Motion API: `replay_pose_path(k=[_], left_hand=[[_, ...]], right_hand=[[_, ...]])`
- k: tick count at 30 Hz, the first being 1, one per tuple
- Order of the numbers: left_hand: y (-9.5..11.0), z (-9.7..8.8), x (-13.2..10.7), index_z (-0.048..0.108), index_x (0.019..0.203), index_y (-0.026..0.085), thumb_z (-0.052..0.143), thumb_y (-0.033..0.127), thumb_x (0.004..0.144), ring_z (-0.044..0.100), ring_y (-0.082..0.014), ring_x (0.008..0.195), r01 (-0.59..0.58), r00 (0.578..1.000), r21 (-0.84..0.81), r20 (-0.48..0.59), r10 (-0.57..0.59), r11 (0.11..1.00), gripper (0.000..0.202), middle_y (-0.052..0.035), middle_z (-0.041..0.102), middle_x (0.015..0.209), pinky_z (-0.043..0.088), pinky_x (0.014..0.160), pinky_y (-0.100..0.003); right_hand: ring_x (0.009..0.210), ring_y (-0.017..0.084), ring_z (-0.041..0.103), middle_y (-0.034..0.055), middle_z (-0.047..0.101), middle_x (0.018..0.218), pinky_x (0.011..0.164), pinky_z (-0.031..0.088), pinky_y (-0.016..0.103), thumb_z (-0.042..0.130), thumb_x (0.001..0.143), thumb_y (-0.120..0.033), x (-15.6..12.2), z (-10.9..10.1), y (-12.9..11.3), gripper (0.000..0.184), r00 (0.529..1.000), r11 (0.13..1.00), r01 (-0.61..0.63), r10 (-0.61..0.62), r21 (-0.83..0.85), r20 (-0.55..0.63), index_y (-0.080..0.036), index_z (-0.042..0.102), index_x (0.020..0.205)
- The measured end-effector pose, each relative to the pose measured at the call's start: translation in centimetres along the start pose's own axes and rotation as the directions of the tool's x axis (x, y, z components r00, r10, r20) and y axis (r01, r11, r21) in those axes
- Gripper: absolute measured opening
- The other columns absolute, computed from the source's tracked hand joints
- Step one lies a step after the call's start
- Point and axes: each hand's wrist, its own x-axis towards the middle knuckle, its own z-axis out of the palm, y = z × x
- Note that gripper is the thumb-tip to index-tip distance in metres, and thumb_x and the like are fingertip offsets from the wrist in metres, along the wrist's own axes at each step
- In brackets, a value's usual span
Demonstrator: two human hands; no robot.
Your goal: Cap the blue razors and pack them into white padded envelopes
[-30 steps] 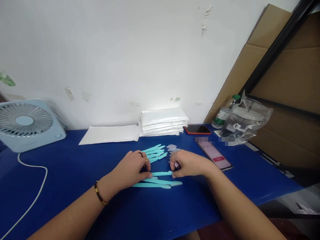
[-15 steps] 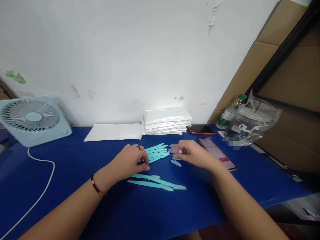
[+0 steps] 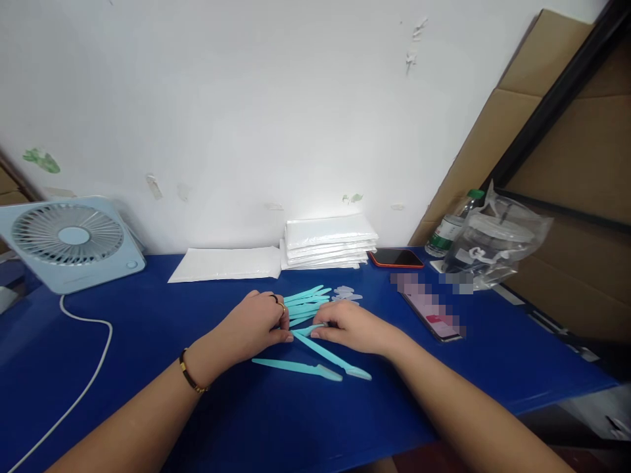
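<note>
My left hand [image 3: 263,322] is closed, its thumb and fingers pinching the handle of a teal eyebrow razor [image 3: 303,332]. At that razor's blade end, the fingers of my right hand [image 3: 345,325] close round the tip; whether a clear cover is between them I cannot make out. Just below my fingers, a second eyebrow razor [image 3: 330,355] slants down to the right, its handle end near my left fingertips. Nearer me, another razor [image 3: 296,366] lies alone. Several teal razors [image 3: 305,305] are bunched behind my hands, beside a small pile of clear blade covers [image 3: 344,293].
Along the wall are a flat white packet [image 3: 224,263] and a stack of white packets [image 3: 329,240]. A red-edged phone [image 3: 397,257], a second phone [image 3: 434,309], a bottle [image 3: 451,226] and a bagged cup [image 3: 493,243] stand right. A fan [image 3: 73,240] with a cable is left.
My right hand has moved left and towards me, from the clear covers to the blade end of the razor at my left hand. My left hand has hardly moved.
</note>
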Motion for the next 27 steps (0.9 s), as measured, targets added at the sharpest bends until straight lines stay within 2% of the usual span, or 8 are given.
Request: replay_pose_path(k=[4,9,13,16,18,22,24,27], left_hand=[[-0.4,0.2,0.3,0.066,0.072,0.023,0.062,0.040,0.077,0.054,-0.0178,0.080,0.010,0.999,0.062,-0.050,-0.007,0.998,0.018,0.0007,0.061,0.078,0.030,0.070,-0.030],[-1.2,0.4,0.8,0.066,0.079,0.023,0.062,0.044,0.076,0.054,-0.0202,0.087,0.090,0.984,0.048,-0.157,-0.082,0.995,0.021,-0.0009,0.061,0.087,0.032,0.072,-0.031],[0.3,0.9,0.8,0.065,0.092,0.026,0.066,0.046,0.072,0.052,-0.0206,0.094,-0.014,0.991,0.010,-0.137,0.016,1.000,0.028,-0.0007,0.059,0.096,0.033,0.074,-0.030],[1.8,1.8,0.7,0.065,0.088,0.026,0.066,0.040,0.074,0.053,-0.0188,0.093,-0.084,0.995,-0.017,-0.054,0.083,0.996,0.019,0.0003,0.059,0.094,0.032,0.076,-0.030],[2.1,2.2,0.7,0.065,0.081,0.024,0.065,0.036,0.076,0.053,-0.0172,0.089,-0.081,0.996,-0.036,-0.031,0.079,0.996,0.013,0.0004,0.059,0.089,0.032,0.077,-0.030],[1.5,2.0,0.9,0.066,0.075,0.022,0.060,0.036,0.080,0.053,-0.0183,0.087,0.000,0.997,-0.022,-0.078,-0.002,1.000,0.015,-0.0009,0.059,0.085,0.032,0.073,-0.030],[0.8,1.7,1.0,0.066,0.075,0.023,0.059,0.037,0.080,0.053,-0.0192,0.089,0.042,0.993,-0.029,-0.111,-0.045,0.999,0.016,-0.0011,0.060,0.087,0.032,0.072,-0.031],[-0.2,1.2,1.1,0.066,0.074,0.023,0.057,0.037,0.081,0.053,-0.0189,0.088,0.074,0.985,-0.032,-0.155,-0.078,0.997,0.018,-0.0011,0.059,0.087,0.033,0.073,-0.031]], right_hand=[[0.067,0.012,0.051,0.0011,0.059,0.072,0.061,0.037,0.023,0.050,0.087,-0.036,0.0,-0.4,1.1,0.026,1.000,0.999,0.021,-0.021,0.024,-0.023,-0.016,0.063,0.075],[0.068,0.012,0.052,0.0025,0.059,0.080,0.061,0.038,0.023,0.052,0.085,-0.038,-0.7,-1.9,3.2,0.024,0.971,0.988,-0.155,0.155,0.015,-0.183,-0.018,0.065,0.084],[0.072,0.013,0.053,0.0034,0.058,0.086,0.063,0.039,0.024,0.053,0.084,-0.037,-1.2,-2.6,3.4,0.022,0.943,0.981,-0.194,0.187,0.003,-0.277,-0.020,0.067,0.086],[0.068,0.012,0.052,0.0027,0.059,0.081,0.059,0.038,0.023,0.053,0.084,-0.038,-1.8,-3.2,2.9,0.024,0.965,0.984,-0.175,0.178,0.030,-0.191,-0.019,0.068,0.080],[0.067,0.012,0.052,0.0021,0.060,0.080,0.057,0.037,0.022,0.060,0.078,-0.042,-2.4,-3.5,2.5,0.024,0.985,0.986,-0.159,0.162,0.051,-0.064,-0.019,0.068,0.080],[0.061,0.011,0.049,-0.0008,0.059,0.070,0.053,0.035,0.022,0.068,0.068,-0.045,-2.8,-3.7,2.2,0.029,0.970,0.988,-0.131,0.112,0.076,0.217,-0.018,0.068,0.078],[0.055,0.010,0.046,-0.0020,0.056,0.062,0.051,0.033,0.022,0.063,0.074,-0.045,-2.6,-3.4,2.3,0.029,0.969,0.985,-0.149,0.128,0.084,0.212,-0.016,0.066,0.073],[0.052,0.009,0.044,-0.0018,0.054,0.058,0.050,0.032,0.022,0.057,0.079,-0.045,-2.3,-3.2,2.9,0.033,0.977,0.974,-0.197,0.185,0.113,0.108,-0.015,0.064,0.066]])
